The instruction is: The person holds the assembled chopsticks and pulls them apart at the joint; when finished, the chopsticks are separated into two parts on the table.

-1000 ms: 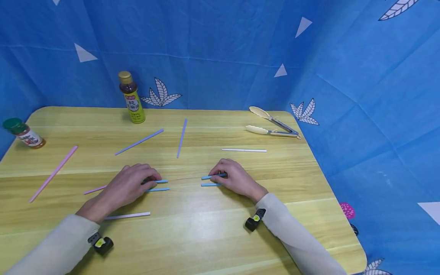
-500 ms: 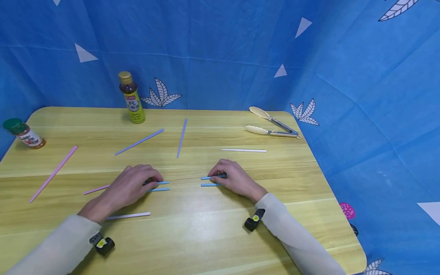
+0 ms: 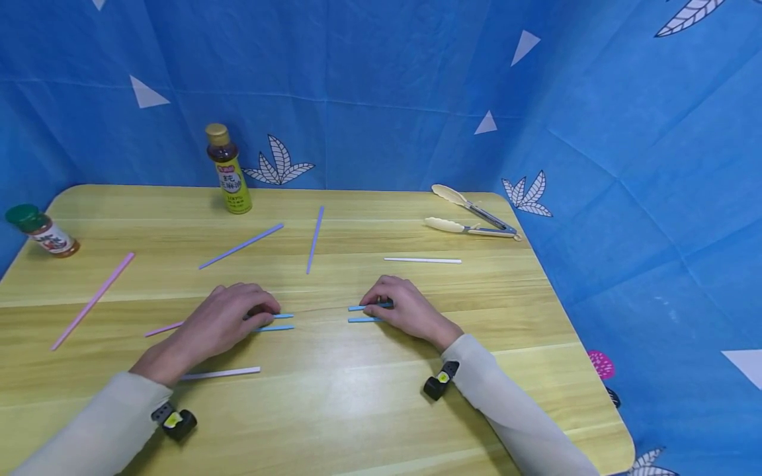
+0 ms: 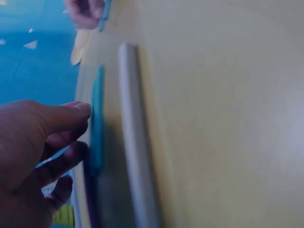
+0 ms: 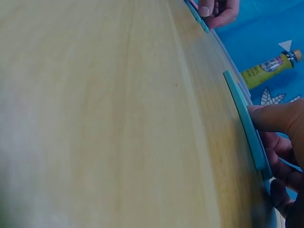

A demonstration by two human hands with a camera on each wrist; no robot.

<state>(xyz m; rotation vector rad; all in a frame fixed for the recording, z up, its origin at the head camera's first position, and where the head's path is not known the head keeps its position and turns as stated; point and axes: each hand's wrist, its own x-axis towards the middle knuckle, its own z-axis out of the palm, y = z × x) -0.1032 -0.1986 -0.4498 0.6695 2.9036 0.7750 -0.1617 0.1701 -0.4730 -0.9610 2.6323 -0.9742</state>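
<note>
My left hand [image 3: 220,325] curls its fingers and thumb about the farther of two blue chopsticks [image 3: 286,316], left of the table's middle. The nearer blue chopstick [image 3: 278,328] lies almost parallel, its left part hidden by the hand. Across a gap, my right hand [image 3: 411,307] pinches the farther blue chopstick [image 3: 355,308] of a second pair between thumb and fingers. Its nearer partner, another blue chopstick [image 3: 362,320], runs under the hand. In the right wrist view the thumb presses along a blue chopstick [image 5: 247,126]; the left wrist view shows the thumb against a blue chopstick [image 4: 97,118].
A white chopstick [image 3: 232,373] and a pink chopstick [image 3: 163,328] lie partly behind the left hand and arm. Beyond are a longer-looking pink chopstick [image 3: 93,301], purple chopsticks [image 3: 241,246], a white chopstick [image 3: 424,260], tongs [image 3: 476,211], an oil bottle [image 3: 230,175] and a seasoning jar [image 3: 44,233].
Both hands stay almost in place. The left hand shifts slightly right, then back left. The far blue chopstick at each hand has moved very slightly; everything else lies as before.
</note>
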